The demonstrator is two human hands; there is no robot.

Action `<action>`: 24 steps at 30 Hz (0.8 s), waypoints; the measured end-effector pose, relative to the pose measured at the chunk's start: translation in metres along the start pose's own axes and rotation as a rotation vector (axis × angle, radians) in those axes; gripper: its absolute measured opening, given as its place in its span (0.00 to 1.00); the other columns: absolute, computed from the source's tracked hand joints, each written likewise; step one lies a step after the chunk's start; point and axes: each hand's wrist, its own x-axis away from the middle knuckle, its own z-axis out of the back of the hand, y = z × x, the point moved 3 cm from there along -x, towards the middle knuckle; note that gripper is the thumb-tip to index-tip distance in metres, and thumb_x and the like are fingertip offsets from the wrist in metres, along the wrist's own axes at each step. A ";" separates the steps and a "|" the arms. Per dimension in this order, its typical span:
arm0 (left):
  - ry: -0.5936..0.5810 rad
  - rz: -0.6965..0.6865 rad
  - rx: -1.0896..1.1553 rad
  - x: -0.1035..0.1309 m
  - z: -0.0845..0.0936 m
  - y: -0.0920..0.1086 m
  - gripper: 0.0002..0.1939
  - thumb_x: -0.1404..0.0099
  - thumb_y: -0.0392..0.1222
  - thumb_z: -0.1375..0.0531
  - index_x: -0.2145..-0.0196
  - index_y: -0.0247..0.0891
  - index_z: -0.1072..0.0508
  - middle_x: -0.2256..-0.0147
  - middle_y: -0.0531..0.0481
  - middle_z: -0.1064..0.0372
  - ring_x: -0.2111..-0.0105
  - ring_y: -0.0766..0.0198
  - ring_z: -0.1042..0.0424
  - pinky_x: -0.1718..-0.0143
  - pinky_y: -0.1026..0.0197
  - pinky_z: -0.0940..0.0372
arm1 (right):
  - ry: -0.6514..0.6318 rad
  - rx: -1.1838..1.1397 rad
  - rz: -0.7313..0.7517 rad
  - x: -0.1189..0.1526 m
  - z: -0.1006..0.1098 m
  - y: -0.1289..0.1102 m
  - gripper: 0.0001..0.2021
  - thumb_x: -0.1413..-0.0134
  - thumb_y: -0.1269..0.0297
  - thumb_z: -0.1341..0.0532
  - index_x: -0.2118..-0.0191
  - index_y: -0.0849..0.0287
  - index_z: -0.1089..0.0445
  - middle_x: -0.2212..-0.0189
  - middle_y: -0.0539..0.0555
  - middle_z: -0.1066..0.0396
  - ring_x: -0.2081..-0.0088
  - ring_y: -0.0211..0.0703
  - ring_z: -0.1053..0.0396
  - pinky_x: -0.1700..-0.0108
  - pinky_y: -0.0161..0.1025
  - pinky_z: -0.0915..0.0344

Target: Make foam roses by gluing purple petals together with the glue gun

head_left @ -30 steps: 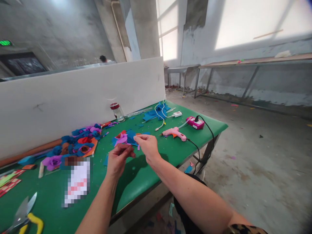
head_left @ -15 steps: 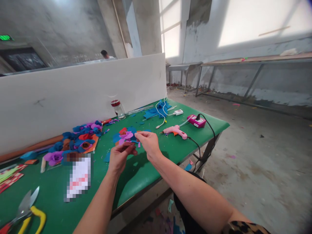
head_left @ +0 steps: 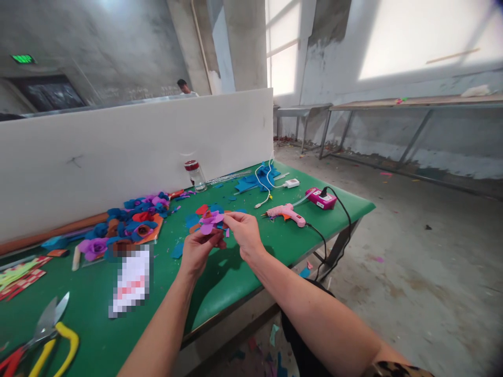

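Note:
A purple paper flower (head_left: 211,222) is held above the table's near middle. My left hand (head_left: 200,247) grips it from below, fingers closed around its base, which they hide. My right hand (head_left: 242,230) pinches the flower's right-hand petal edge between thumb and fingertips. Behind and beneath the flower lie loose blue, red and brown paper petals (head_left: 192,220). To the right of my right hand rests a pink glue gun (head_left: 286,213), its nozzle pointing left. Finished paper flowers (head_left: 133,225) in blue, purple, red and brown are heaped to the left.
Open yellow-and-red-handled shears (head_left: 51,330) lie at the front left. A glass jar (head_left: 195,177) stands near the white partition (head_left: 137,152). Beyond the glue gun are a pink power socket (head_left: 321,198) with black cable and a white cord (head_left: 291,183). A person (head_left: 185,88) is behind the partition.
The purple flower has turned so that its petals show more openly, and my right fingers are now at its edge. The whole view has shifted slightly, moving the scene rightward.

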 end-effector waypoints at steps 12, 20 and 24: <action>0.034 -0.064 -0.150 0.005 0.003 0.005 0.09 0.48 0.43 0.33 0.72 0.35 0.22 0.81 0.51 0.27 0.79 0.64 0.29 0.73 0.63 0.34 | -0.041 -0.020 -0.035 0.004 0.000 0.004 0.07 0.63 0.64 0.35 0.75 0.60 0.21 0.81 0.48 0.28 0.75 0.35 0.36 0.70 0.33 0.43; 0.066 -0.151 -0.199 0.007 0.004 0.015 0.06 0.49 0.40 0.36 0.73 0.37 0.22 0.82 0.53 0.29 0.81 0.65 0.31 0.76 0.65 0.36 | -0.083 0.066 -0.055 0.010 -0.002 0.004 0.10 0.63 0.65 0.37 0.72 0.60 0.20 0.79 0.51 0.27 0.74 0.38 0.34 0.72 0.32 0.45; 0.085 -0.192 -0.227 0.009 0.003 0.021 0.05 0.49 0.40 0.37 0.74 0.37 0.22 0.83 0.54 0.31 0.81 0.66 0.32 0.77 0.65 0.37 | -0.120 0.059 -0.033 0.010 -0.002 0.008 0.11 0.63 0.66 0.38 0.70 0.60 0.21 0.77 0.51 0.26 0.73 0.38 0.34 0.71 0.33 0.43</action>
